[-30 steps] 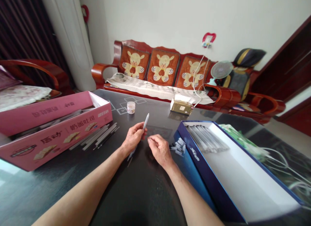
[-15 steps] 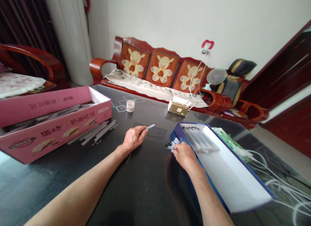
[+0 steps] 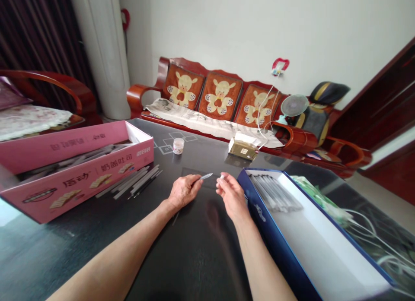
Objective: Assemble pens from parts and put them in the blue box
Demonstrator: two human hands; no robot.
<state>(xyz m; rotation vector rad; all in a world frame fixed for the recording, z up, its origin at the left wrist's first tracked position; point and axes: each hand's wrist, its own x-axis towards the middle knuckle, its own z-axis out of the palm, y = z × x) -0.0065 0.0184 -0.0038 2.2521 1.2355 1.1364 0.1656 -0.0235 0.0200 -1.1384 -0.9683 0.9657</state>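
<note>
Over the dark table, my left hand is closed around a pen with a clear, pale barrel, its pointed tip toward the right. Facing that tip, my right hand pinches a small whitish pen cap between thumb and fingers. A gap separates the cap from the tip. Right of this hand stands a blue box with a white inside, where capped pens lie in a row at the far end. Pale tubes and thin dark refills lie beside a pink carton on the left.
More slim tubes fill the pink carton. A small white cup and a tissue box stand farther back. Green-and-white plastic packaging and white cables lie beyond the blue box. A wooden sofa lines the wall.
My right hand has moved left and up from the small pile beside the blue box, bringing a cap toward the pen. My left hand still holds the pen. The view has shifted slightly.
</note>
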